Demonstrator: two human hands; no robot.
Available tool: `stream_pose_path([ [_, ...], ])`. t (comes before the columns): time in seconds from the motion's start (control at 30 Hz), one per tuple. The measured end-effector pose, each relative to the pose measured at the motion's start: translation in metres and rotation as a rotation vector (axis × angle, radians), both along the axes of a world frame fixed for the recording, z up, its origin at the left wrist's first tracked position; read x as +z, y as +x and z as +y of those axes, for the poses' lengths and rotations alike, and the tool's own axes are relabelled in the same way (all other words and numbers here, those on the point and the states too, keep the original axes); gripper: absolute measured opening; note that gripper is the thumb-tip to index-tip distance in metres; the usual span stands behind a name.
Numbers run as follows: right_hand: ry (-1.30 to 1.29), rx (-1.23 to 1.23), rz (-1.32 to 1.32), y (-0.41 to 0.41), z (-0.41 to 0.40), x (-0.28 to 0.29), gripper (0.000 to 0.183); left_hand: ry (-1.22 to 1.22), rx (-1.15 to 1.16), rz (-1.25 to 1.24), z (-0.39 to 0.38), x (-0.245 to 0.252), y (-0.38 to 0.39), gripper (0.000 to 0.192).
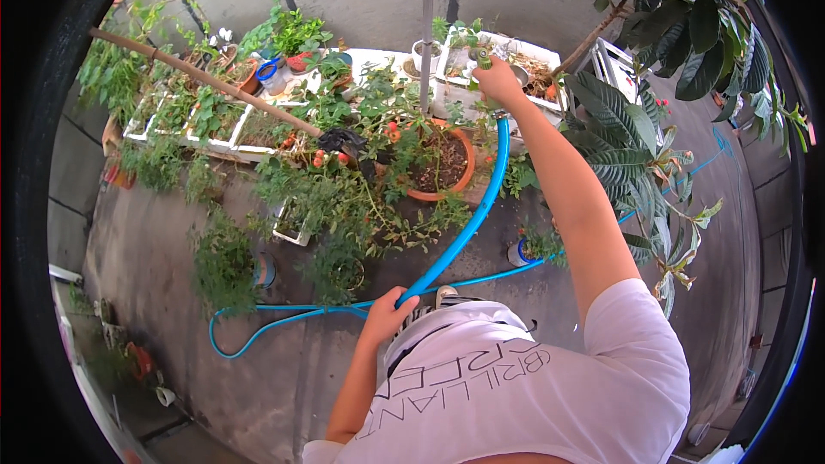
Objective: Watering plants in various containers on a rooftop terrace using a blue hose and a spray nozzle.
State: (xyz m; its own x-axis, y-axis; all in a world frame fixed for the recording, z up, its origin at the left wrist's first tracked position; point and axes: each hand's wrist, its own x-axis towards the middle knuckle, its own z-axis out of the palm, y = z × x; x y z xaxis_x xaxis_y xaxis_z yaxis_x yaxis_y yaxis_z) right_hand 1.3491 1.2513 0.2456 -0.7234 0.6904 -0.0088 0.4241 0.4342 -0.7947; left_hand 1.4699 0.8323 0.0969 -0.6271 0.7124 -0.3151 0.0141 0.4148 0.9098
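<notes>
My right hand (pixel 499 80) is closed around a green hose spray nozzle (pixel 482 59), held out over a white foam planter box (pixel 538 51) with dry plant matter in it. A metal clamp joins the nozzle to a blue garden hose (pixel 485 200). The hose curves down to my left hand (pixel 387 314), which grips it near my waist. From there the hose runs along the floor, with a loop to the left and a length to the right. Whether water leaves the nozzle cannot be told.
Tomato plants with red fruit (pixel 393 132) grow around a terracotta pot (pixel 469 164). A wooden pole (pixel 213 80) slants over planter boxes at left; a metal post (pixel 426 45) stands mid-view. A leafy tree (pixel 599 109) is close to my right arm. A small blue-rimmed pot (pixel 517 254) stands on the floor.
</notes>
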Motion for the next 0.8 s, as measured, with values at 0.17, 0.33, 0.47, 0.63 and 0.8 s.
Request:
stream_pose_path([
  [0.17, -0.002, -0.007, 0.018, 0.000, 0.006, 0.000, 0.060, 0.005, 0.008, -0.017, 0.000, 0.001, -0.002, 0.032],
  [0.33, 0.018, -0.062, 0.117, 0.007, 0.008, 0.007, 0.050, 0.004, 0.011, -0.006, 0.006, 0.005, -0.006, 0.032],
  [0.47, -0.064, 0.012, 0.082, 0.015, 0.014, 0.004, 0.055, -0.029, -0.047, 0.004, 0.007, 0.006, -0.008, 0.033],
  [0.63, -0.029, -0.116, 0.150, 0.024, 0.019, -0.001, 0.057, -0.025, -0.057, -0.022, 0.008, 0.006, -0.008, 0.029],
  [0.8, -0.034, -0.075, 0.189, 0.032, 0.023, -0.006, 0.046, -0.073, -0.095, -0.015, 0.009, 0.006, -0.010, 0.029],
])
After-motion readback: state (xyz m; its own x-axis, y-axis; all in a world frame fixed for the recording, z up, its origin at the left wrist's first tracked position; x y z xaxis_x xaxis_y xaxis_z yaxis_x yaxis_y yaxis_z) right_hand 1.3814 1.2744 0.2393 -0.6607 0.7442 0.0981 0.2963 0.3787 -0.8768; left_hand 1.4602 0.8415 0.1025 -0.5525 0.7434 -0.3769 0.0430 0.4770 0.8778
